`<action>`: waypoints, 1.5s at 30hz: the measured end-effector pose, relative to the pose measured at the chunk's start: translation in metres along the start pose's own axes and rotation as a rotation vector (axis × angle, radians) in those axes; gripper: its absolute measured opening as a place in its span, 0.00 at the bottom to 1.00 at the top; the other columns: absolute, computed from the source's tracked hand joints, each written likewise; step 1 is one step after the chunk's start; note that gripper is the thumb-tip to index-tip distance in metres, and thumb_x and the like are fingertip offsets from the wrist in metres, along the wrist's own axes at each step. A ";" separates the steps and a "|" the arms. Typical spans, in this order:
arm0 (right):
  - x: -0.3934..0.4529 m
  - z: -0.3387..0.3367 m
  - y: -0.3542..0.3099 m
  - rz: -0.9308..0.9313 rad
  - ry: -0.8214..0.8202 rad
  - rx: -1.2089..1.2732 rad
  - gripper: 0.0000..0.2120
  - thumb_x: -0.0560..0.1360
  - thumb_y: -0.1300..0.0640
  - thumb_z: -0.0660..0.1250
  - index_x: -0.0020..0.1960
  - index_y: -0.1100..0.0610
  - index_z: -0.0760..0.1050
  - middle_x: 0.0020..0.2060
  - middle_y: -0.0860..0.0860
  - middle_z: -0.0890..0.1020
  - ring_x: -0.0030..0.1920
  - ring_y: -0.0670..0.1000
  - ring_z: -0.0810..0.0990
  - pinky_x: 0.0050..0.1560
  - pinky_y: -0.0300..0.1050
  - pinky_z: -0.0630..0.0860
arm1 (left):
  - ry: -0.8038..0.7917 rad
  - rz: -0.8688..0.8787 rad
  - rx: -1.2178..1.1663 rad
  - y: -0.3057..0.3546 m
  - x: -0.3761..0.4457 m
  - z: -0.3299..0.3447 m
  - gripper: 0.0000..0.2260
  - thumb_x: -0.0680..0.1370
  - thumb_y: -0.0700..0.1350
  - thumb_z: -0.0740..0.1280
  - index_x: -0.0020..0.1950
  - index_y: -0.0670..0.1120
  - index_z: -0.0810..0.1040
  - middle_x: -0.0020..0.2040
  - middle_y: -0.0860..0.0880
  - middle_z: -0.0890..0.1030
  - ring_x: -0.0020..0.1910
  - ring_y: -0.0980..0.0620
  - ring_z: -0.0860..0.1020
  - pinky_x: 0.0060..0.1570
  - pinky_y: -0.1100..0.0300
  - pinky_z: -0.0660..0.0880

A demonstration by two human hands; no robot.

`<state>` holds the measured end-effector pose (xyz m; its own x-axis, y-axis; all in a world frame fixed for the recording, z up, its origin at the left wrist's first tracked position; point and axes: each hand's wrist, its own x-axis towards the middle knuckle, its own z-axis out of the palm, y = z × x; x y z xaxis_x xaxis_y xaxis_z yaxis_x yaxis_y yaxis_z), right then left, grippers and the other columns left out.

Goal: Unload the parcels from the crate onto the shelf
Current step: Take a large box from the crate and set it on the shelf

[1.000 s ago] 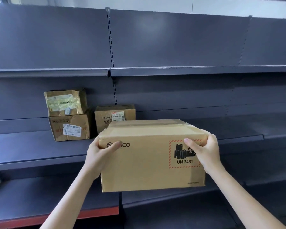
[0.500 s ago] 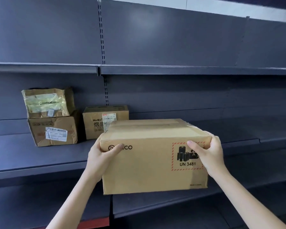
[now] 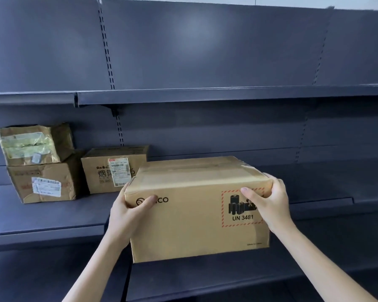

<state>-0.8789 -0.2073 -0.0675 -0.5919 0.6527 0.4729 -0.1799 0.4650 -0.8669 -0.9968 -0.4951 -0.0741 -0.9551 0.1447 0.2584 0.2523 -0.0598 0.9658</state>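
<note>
Both hands clasp a box (image 3: pixel 196 205) by its upper corners, left grip (image 3: pixel 127 212) and right grip (image 3: pixel 268 201) curled over the edges, holding it up before the middle shelf (image 3: pixel 42 216). Three parcels (image 3: pixel 116 168) sit to its left.

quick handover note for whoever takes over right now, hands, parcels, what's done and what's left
Left hand grips the left end of the big box, thumb on its front. Right hand grips the right end.
The big box is held in the air in front of the middle shelf, not yet set down.
Done: three parcels are on that shelf, a crumpled box stacked on a dented box, and a small box beside them.
Left: set the big box down. The crate is out of view.
</note>
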 end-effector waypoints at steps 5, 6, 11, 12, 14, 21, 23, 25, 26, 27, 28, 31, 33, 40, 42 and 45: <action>0.043 -0.040 0.023 -0.012 -0.040 0.018 0.37 0.56 0.44 0.73 0.62 0.54 0.69 0.55 0.48 0.70 0.54 0.48 0.74 0.49 0.42 0.73 | 0.045 0.000 0.011 0.001 -0.004 0.059 0.38 0.54 0.57 0.75 0.63 0.51 0.74 0.49 0.51 0.84 0.50 0.50 0.82 0.49 0.52 0.79; 0.050 -0.047 0.026 -0.015 -0.044 0.020 0.38 0.56 0.44 0.73 0.63 0.55 0.69 0.55 0.48 0.70 0.54 0.48 0.74 0.51 0.45 0.74 | 0.052 0.006 0.017 0.003 -0.004 0.069 0.39 0.54 0.57 0.75 0.64 0.51 0.74 0.50 0.51 0.84 0.50 0.50 0.82 0.50 0.51 0.79; 0.076 -0.069 0.044 -0.045 -0.065 0.020 0.43 0.51 0.36 0.70 0.62 0.55 0.70 0.55 0.48 0.70 0.54 0.47 0.72 0.48 0.36 0.69 | 0.094 0.007 0.023 0.005 -0.004 0.109 0.39 0.53 0.56 0.75 0.64 0.51 0.73 0.46 0.55 0.84 0.44 0.57 0.82 0.44 0.58 0.78; 0.080 -0.072 0.048 -0.045 -0.070 0.023 0.44 0.51 0.35 0.69 0.62 0.55 0.70 0.55 0.48 0.70 0.54 0.47 0.71 0.48 0.36 0.68 | 0.092 0.005 0.025 0.004 -0.004 0.115 0.38 0.55 0.54 0.75 0.65 0.51 0.73 0.46 0.56 0.84 0.44 0.59 0.82 0.43 0.60 0.78; 0.086 -0.074 0.058 -0.033 -0.078 0.031 0.44 0.51 0.34 0.68 0.62 0.54 0.70 0.55 0.48 0.69 0.55 0.48 0.71 0.51 0.40 0.68 | 0.092 0.006 0.039 0.002 -0.002 0.124 0.37 0.58 0.52 0.75 0.66 0.51 0.72 0.49 0.56 0.83 0.46 0.59 0.81 0.45 0.60 0.78; 0.099 -0.058 0.086 -0.035 -0.043 0.067 0.39 0.55 0.42 0.74 0.62 0.56 0.70 0.55 0.49 0.69 0.54 0.47 0.72 0.48 0.30 0.66 | 0.051 0.029 0.102 -0.008 0.023 0.137 0.40 0.56 0.56 0.74 0.67 0.52 0.71 0.51 0.56 0.83 0.51 0.57 0.81 0.48 0.59 0.78; 0.104 -0.049 0.093 -0.033 -0.044 0.077 0.36 0.58 0.49 0.77 0.62 0.57 0.70 0.55 0.50 0.69 0.54 0.48 0.72 0.51 0.35 0.69 | 0.052 0.048 0.146 -0.011 0.032 0.137 0.39 0.55 0.58 0.73 0.67 0.54 0.71 0.49 0.58 0.83 0.49 0.59 0.81 0.46 0.61 0.77; 0.109 -0.040 0.100 -0.037 -0.051 0.083 0.35 0.60 0.52 0.78 0.62 0.58 0.70 0.55 0.51 0.70 0.54 0.48 0.73 0.52 0.36 0.69 | 0.070 0.048 0.165 -0.014 0.040 0.136 0.40 0.55 0.58 0.73 0.67 0.52 0.71 0.51 0.56 0.82 0.51 0.55 0.80 0.52 0.54 0.77; 0.112 -0.036 0.103 -0.038 -0.053 0.086 0.35 0.59 0.51 0.78 0.62 0.58 0.70 0.55 0.51 0.70 0.54 0.48 0.73 0.51 0.34 0.69 | 0.077 0.049 0.170 -0.016 0.044 0.135 0.41 0.55 0.58 0.73 0.68 0.51 0.71 0.52 0.54 0.82 0.52 0.53 0.80 0.54 0.51 0.77; 0.115 -0.032 0.106 -0.044 -0.052 0.088 0.35 0.59 0.51 0.77 0.62 0.58 0.70 0.55 0.50 0.70 0.54 0.47 0.73 0.49 0.31 0.68 | 0.083 0.053 0.179 -0.017 0.047 0.134 0.41 0.55 0.58 0.73 0.68 0.51 0.70 0.53 0.52 0.82 0.53 0.53 0.80 0.56 0.50 0.77; 0.119 -0.028 0.108 -0.053 -0.051 0.086 0.34 0.59 0.50 0.77 0.61 0.57 0.70 0.54 0.49 0.70 0.53 0.46 0.73 0.48 0.28 0.67 | 0.089 0.057 0.188 -0.019 0.050 0.134 0.41 0.56 0.58 0.73 0.68 0.51 0.70 0.54 0.51 0.82 0.53 0.52 0.80 0.57 0.49 0.77; 0.131 -0.016 0.115 -0.065 -0.058 0.080 0.32 0.61 0.57 0.79 0.61 0.57 0.70 0.55 0.50 0.70 0.53 0.46 0.73 0.49 0.29 0.67 | 0.109 0.056 0.189 -0.024 0.060 0.135 0.40 0.57 0.57 0.73 0.68 0.51 0.70 0.55 0.49 0.82 0.55 0.50 0.79 0.58 0.46 0.76; 0.138 -0.009 0.118 -0.073 -0.061 0.070 0.31 0.62 0.59 0.78 0.62 0.58 0.70 0.55 0.50 0.70 0.53 0.45 0.72 0.50 0.31 0.67 | 0.122 0.040 0.170 -0.029 0.066 0.134 0.40 0.57 0.56 0.73 0.68 0.51 0.70 0.56 0.49 0.81 0.56 0.49 0.79 0.59 0.44 0.75; 0.155 0.011 0.137 -0.081 -0.080 0.048 0.32 0.62 0.61 0.78 0.63 0.60 0.70 0.55 0.49 0.69 0.54 0.46 0.72 0.53 0.37 0.68 | 0.151 0.029 0.176 -0.053 0.082 0.138 0.38 0.57 0.55 0.73 0.67 0.55 0.71 0.54 0.51 0.82 0.53 0.52 0.80 0.57 0.46 0.77; 0.159 0.016 0.142 -0.085 -0.079 0.036 0.33 0.61 0.61 0.79 0.63 0.60 0.70 0.55 0.49 0.69 0.55 0.47 0.72 0.54 0.39 0.68 | 0.144 0.023 0.178 -0.057 0.087 0.139 0.38 0.57 0.55 0.73 0.68 0.55 0.70 0.55 0.50 0.82 0.54 0.51 0.80 0.58 0.46 0.76; 0.167 0.022 0.148 -0.086 -0.079 0.029 0.34 0.61 0.61 0.79 0.63 0.60 0.69 0.56 0.49 0.69 0.54 0.46 0.71 0.53 0.39 0.67 | 0.140 0.013 0.177 -0.061 0.095 0.142 0.40 0.57 0.56 0.73 0.69 0.57 0.69 0.57 0.50 0.81 0.55 0.53 0.80 0.59 0.50 0.76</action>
<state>-1.0216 -0.0424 -0.1204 -0.6329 0.5619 0.5327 -0.2546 0.4988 -0.8285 -1.0807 -0.3379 -0.1053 -0.9607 0.0061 0.2774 0.2762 0.1153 0.9542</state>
